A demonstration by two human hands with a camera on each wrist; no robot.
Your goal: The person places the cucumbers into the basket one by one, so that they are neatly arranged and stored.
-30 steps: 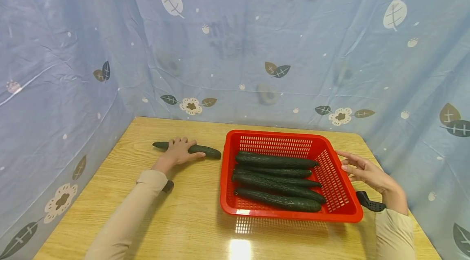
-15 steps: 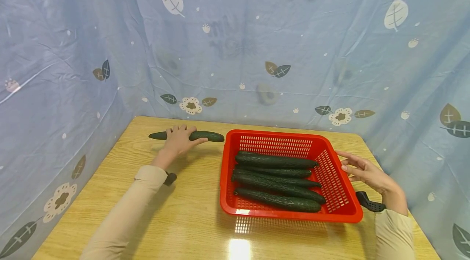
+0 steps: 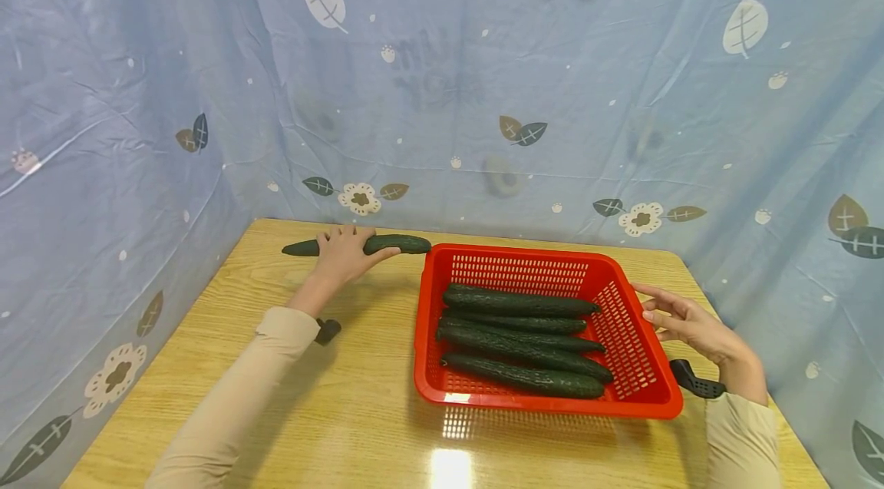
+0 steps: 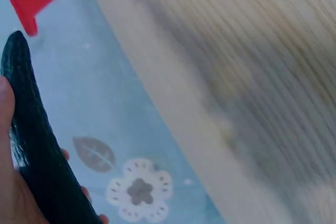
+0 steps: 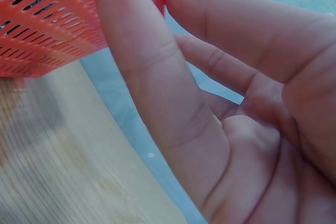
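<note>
In the head view my left hand (image 3: 343,256) grips a dark green cucumber (image 3: 400,244) around its middle, raised off the table. The cucumber's right end appears beside the basket's back left corner; whether they touch I cannot tell. The left wrist view shows the same cucumber (image 4: 37,135) against the palm, fingertips curling round its far side. Several cucumbers (image 3: 525,300) lie side by side in the red perforated basket (image 3: 545,406). My right hand (image 3: 697,326) is at the basket's right rim, fingers fairly straight and touching it from outside, as the right wrist view shows.
A light wooden table (image 3: 359,397) bears the basket. Blue patterned cloth (image 3: 428,90) hangs behind the table and along both sides. Black wrist devices (image 3: 697,380) sit on both wrists.
My left hand has lifted the cucumber from the table, taking it upward and slightly right toward the basket's back left corner. The right hand and the basket have stayed put.
</note>
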